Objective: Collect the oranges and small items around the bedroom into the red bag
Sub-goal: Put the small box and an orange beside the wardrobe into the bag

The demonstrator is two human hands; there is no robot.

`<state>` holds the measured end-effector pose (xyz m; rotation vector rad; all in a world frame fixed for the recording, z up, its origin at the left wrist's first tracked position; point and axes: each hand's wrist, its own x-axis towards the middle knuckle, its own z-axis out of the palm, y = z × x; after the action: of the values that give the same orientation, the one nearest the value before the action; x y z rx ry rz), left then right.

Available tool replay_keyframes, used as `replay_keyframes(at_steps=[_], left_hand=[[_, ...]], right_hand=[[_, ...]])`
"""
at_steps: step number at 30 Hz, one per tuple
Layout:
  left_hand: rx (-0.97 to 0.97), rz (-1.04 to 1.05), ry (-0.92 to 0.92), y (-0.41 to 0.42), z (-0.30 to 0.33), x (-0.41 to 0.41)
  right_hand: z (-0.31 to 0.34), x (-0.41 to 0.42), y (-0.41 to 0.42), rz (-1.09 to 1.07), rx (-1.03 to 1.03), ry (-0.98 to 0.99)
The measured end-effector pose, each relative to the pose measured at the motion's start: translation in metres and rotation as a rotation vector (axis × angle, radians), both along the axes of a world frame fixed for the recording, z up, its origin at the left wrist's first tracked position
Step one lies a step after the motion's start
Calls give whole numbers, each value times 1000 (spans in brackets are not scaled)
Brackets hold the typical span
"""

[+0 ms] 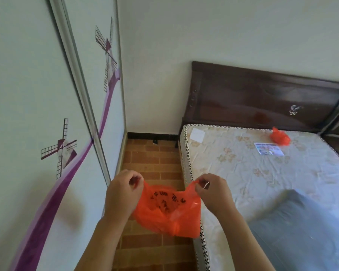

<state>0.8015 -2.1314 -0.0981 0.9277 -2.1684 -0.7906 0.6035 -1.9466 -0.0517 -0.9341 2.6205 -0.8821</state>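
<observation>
A red plastic bag (167,210) with black print hangs in front of me above the floor, beside the bed's near left edge. My left hand (122,190) pinches its left handle and my right hand (211,191) pinches its right handle, pulling the mouth apart. The bag bulges at the bottom; its contents are hidden. A second, smaller red bag (279,137) lies crumpled on the mattress near the headboard. No oranges show.
The mattress (252,173) with a floral cover fills the right side, under a dark wooden headboard (262,98). A printed leaflet (268,149) and a grey pillow (301,227) lie on it. A wardrobe with windmill decals (59,147) lines the left. A narrow brick-tiled floor strip (155,159) runs between.
</observation>
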Motion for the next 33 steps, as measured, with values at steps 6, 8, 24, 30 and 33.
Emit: replay_keyframes(at_steps=[6, 8, 24, 30, 33], left_hand=[[64, 80, -32, -29, -20, -20], [93, 111, -49, -38, -28, -29], [359, 242, -308, -61, -229, -102], [415, 240, -318, -72, -339, -91], [378, 230, -292, -81, -393, -86]], right_hand=[[-27, -34, -28, 3, 26, -53], [-41, -49, -45, 21, 25, -72], [-274, -149, -111, 260, 372, -318], [-373, -148, -129, 293, 454, -321], [-428, -142, -139, 328, 474, -309]])
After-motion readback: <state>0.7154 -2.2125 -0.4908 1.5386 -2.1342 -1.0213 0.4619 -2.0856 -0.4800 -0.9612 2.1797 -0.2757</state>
